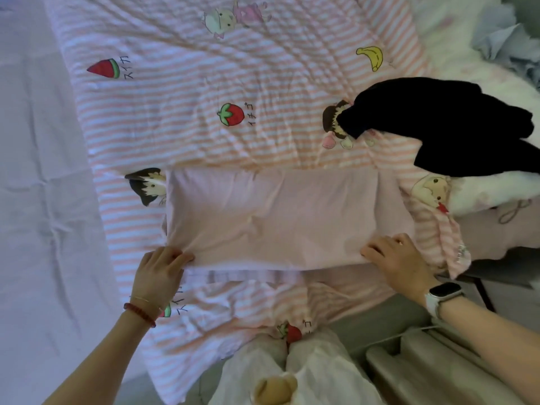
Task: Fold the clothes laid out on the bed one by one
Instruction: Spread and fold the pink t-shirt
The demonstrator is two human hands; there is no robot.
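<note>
A pale pink garment (274,217) lies folded into a long rectangle across the striped quilt (181,118). My left hand (159,273) grips its near left corner, fingers curled into the cloth. At the near right corner, my right hand (393,255) holds the edge the same way. A black garment (455,124) lies crumpled on the quilt to the far right, apart from both hands.
The quilt shows cartoon figures and fruit prints. A lilac sheet (38,176) covers the bed on the left. White fluffy fabric (491,185) and bluish cloth (502,36) lie at the right. A radiator (432,369) stands below the bed's near edge.
</note>
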